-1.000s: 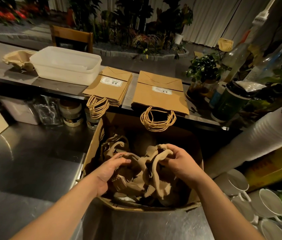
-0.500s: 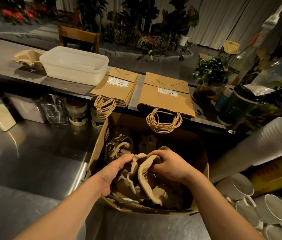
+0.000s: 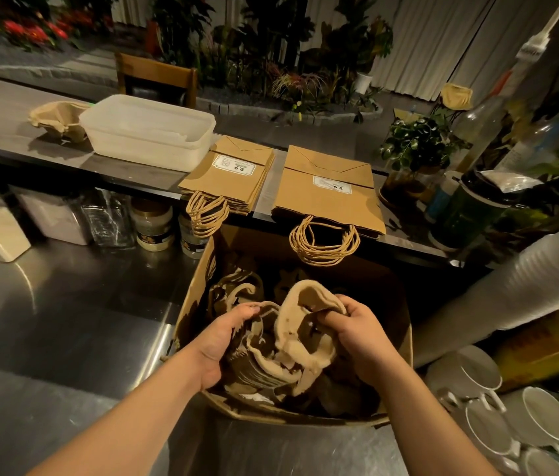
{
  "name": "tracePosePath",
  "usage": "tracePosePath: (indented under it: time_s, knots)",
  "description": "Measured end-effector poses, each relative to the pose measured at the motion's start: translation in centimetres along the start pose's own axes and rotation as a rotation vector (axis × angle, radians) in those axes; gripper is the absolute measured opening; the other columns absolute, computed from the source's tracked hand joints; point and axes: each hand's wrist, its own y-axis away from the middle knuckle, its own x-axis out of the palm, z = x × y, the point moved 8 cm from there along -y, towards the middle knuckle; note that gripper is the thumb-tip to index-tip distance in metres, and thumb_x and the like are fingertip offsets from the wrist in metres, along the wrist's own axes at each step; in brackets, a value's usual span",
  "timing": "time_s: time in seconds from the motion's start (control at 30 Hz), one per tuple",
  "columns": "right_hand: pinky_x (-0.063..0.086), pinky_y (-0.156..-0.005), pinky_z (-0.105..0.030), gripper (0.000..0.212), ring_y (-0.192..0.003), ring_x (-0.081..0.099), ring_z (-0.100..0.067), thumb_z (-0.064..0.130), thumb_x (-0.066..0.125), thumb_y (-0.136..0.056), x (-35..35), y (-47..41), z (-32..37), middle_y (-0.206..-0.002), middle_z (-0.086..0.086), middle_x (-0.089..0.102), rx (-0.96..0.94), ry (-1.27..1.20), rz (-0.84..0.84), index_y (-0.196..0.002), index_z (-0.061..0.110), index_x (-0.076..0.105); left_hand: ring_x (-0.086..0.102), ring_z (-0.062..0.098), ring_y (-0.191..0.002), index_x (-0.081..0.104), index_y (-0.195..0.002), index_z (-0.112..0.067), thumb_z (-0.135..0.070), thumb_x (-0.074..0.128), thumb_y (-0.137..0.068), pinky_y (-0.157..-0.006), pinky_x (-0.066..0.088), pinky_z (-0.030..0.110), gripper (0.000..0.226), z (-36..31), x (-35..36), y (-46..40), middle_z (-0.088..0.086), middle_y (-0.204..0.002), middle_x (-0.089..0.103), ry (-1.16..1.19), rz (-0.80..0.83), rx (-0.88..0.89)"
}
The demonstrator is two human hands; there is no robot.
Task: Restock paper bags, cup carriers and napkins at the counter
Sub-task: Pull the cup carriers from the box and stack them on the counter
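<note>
1. Both hands are down in the cardboard box (image 3: 199, 286) that stands on the steel worktop (image 3: 65, 321), and between them is a stack of pulp cup carriers (image 3: 292, 341).
2. The left hand (image 3: 218, 341) curls round the left edge of the stack — fingers on top, thumb underneath, a firm grip.
3. The right hand (image 3: 357, 338) clamps the right side, its fingers hooked over the rim of the top carrier, which stands tilted up above the rest.
4. More carriers (image 3: 237, 290) lie loose deeper in the box, towards its far left corner.
5. Up on the raised counter (image 3: 13, 108) beyond the box lie two flat stacks of brown paper bags: the smaller stack (image 3: 233, 176) on the left, the larger stack (image 3: 329, 197) just to its right, apart from it, both with twisted handles hanging over the near edge.
6. Left of the bags sits a white plastic tub (image 3: 147, 132), and touching its far left end — a lone cup carrier (image 3: 56, 118) on the counter.
7. At the right, a long sleeve of plastic cups (image 3: 511, 290) lies on its side, with white mugs (image 3: 484, 376) below it.
</note>
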Motion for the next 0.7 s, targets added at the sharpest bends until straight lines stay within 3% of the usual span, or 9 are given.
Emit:
tracePosePath:
  time_s: [0.1, 0.2, 0.27, 0.37, 0.5, 0.6, 0.7]
  knots:
    - [0.06, -0.073, -0.037, 0.018, -0.089, 0.076, -0.023, 0.006, 0.064, -0.094, -0.5, 0.2, -2.3, -0.093, -0.007, 0.079, 0.098, -0.083, -0.101, -0.11, 0.011, 0.071, 0.068, 0.037, -0.108, 0.073, -0.118, -0.016, -0.04, 0.06, -0.089, -0.091, 0.05, 0.043, 0.04, -0.3, -0.4, -0.3, 0.017, -0.11, 0.076, 0.045, -0.038, 0.041]
    - [0.061, -0.086, -0.049, 0.019, -0.091, 0.076, -0.025, 0.014, 0.067, -0.093, 0.0, 0.6, -4.6, -0.093, -0.006, 0.079, 0.179, -0.081, -0.137, -0.111, 0.015, 0.07, 0.067, 0.037, -0.112, 0.069, -0.126, -0.019, -0.036, 0.058, -0.094, -0.088, 0.05, 0.043, 0.038, -0.4, -0.7, -0.7, 0.016, -0.114, 0.076, 0.05, -0.051, 0.062]
    - [0.061, -0.085, -0.051, 0.019, -0.089, 0.076, -0.024, 0.018, 0.067, -0.093, 0.5, 0.9, -5.7, -0.094, -0.006, 0.079, 0.22, -0.066, -0.146, -0.112, 0.017, 0.067, 0.066, 0.038, -0.113, 0.07, -0.126, -0.022, -0.035, 0.059, -0.093, -0.087, 0.05, 0.044, 0.037, -0.6, -0.8, -0.8, 0.016, -0.115, 0.075, 0.057, -0.051, 0.082]
    - [0.064, -0.08, -0.043, 0.021, -0.088, 0.075, -0.019, 0.021, 0.064, -0.095, 1.0, 1.3, -5.7, -0.095, -0.004, 0.077, 0.2, 0.076, -0.163, -0.115, 0.017, 0.065, 0.065, 0.038, -0.115, 0.069, -0.126, -0.026, -0.039, 0.072, -0.077, -0.093, 0.052, 0.048, 0.051, -0.8, -0.9, -0.8, 0.016, -0.12, 0.073, 0.035, -0.046, 0.119]
    - [0.059, -0.064, -0.027, 0.029, -0.092, 0.07, -0.016, 0.022, 0.06, -0.099, 1.9, 1.5, -5.7, -0.106, -0.001, 0.07, 0.216, 0.187, -0.161, -0.126, 0.024, 0.051, 0.067, 0.033, -0.115, 0.067, -0.126, -0.03, -0.051, 0.075, -0.065, -0.096, 0.052, 0.048, 0.065, -1.1, -0.7, -0.7, 0.01, -0.118, 0.075, -0.007, -0.037, 0.158]
    - [0.049, -0.051, -0.022, 0.028, -0.075, 0.066, -0.013, 0.023, 0.057, -0.1, 2.4, 1.3, -6.1, -0.103, -0.007, 0.069, 0.288, 0.135, -0.15, -0.127, 0.02, 0.051, 0.065, 0.03, -0.119, 0.07, -0.118, -0.035, -0.062, 0.081, -0.052, -0.105, 0.047, 0.052, 0.073, -1.3, -0.4, -0.5, 0.004, -0.116, 0.076, -0.045, -0.022, 0.188]
    - [0.046, -0.047, -0.022, 0.023, -0.063, 0.063, -0.012, 0.025, 0.057, -0.099, 3.4, 1.1, -6.3, -0.095, -0.008, 0.07, 0.325, 0.15, -0.097, -0.12, 0.018, 0.056, 0.061, 0.026, -0.12, 0.071, -0.115, -0.037, -0.064, 0.082, -0.044, -0.095, 0.048, 0.042, 0.076, -1.6, -0.1, -0.2, 0.0, -0.112, 0.077, -0.079, -0.033, 0.219]
